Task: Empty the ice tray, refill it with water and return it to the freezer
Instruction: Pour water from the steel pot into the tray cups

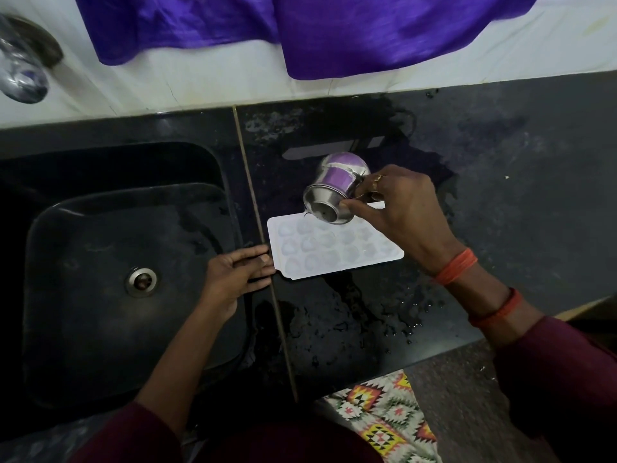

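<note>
Black stone forms the sink (pixel 83 312) at the left, with its drain (pixel 141 281) near the middle. Across its right rim the left hand (pixel 233 275) lies flat, fingers straight and pressed together, tips touching the left end of the white ice tray (pixel 334 253). The ice tray sits flat on the wet dark counter (pixel 507 212). Over its far edge the right hand (pixel 400 212) grips a steel cup (pixel 334 192), tipped mouth-down toward it.

Cup (pixel 335 188) over tray (pixel 334 259); counter (pixel 517 195) right (wet)
</note>
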Demonstrator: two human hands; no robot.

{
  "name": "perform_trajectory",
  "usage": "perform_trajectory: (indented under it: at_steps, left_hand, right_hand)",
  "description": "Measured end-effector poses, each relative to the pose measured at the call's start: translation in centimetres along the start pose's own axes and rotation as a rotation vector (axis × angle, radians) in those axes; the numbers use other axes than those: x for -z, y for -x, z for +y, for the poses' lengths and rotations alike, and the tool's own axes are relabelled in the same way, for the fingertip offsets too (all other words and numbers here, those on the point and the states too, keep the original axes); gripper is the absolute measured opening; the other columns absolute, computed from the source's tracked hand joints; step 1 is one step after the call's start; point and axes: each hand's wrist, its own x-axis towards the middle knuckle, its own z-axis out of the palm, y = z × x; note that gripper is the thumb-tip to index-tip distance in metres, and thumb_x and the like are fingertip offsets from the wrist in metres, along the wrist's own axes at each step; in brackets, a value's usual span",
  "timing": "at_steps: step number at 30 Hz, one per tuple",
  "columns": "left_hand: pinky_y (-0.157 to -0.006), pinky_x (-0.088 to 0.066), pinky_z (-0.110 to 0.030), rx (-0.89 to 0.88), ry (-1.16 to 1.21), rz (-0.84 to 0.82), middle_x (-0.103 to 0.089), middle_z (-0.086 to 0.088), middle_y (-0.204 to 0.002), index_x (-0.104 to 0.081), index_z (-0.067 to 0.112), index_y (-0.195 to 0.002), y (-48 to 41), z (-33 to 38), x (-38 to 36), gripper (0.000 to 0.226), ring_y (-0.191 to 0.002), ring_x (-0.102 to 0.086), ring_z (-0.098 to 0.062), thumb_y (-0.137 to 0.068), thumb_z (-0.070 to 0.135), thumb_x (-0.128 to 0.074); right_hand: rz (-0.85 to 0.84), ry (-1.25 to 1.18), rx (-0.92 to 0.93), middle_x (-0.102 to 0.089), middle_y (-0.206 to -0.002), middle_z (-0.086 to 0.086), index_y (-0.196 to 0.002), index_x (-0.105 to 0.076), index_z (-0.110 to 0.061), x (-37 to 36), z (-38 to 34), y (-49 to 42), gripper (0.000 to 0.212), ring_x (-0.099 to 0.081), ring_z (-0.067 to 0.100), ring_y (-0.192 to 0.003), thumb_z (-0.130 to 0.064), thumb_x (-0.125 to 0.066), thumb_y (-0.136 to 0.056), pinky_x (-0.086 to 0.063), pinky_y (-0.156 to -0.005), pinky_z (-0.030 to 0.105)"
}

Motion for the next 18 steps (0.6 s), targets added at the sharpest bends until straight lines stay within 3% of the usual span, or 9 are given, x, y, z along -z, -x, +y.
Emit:
perform_trajectory:
  at_steps: [6,18]
  left_hand:
    - [-0.065,-0.062,-0.026,0.000,-0.001,-0.001,-0.078,-0.015,-0.099,-0.073,0.009,-0.112,0.0,0.0,0.0,0.020,-0.087,-0.077,-0.020,-0.093,0.005,-0.069]
    - [-0.063,-0.060,-0.025,-0.001,0.002,-0.006,-0.078,-0.013,-0.098,-0.074,0.012,-0.108,0.0,-0.1,0.0,0.017,-0.086,-0.077,-0.020,-0.092,0.006,-0.070]
  right_hand:
    - [0.046,-0.015,0.004,-0.072,-0.090,0.001,-0.093,-0.080,-0.020,0.8,0.0,0.4,0.031,-0.068,0.013,-0.077,-0.049,-0.077,-0.083,-0.059,-0.073,0.037]
    - [-0.102,0.113,0.027,-0.068,-0.094,0.002,-0.098,-0.077,-0.017,0.7,0.1,1.2,0.036,-0.064,0.019,-0.081,-0.051,-0.072,-0.085,-0.053,-0.075,0.040]
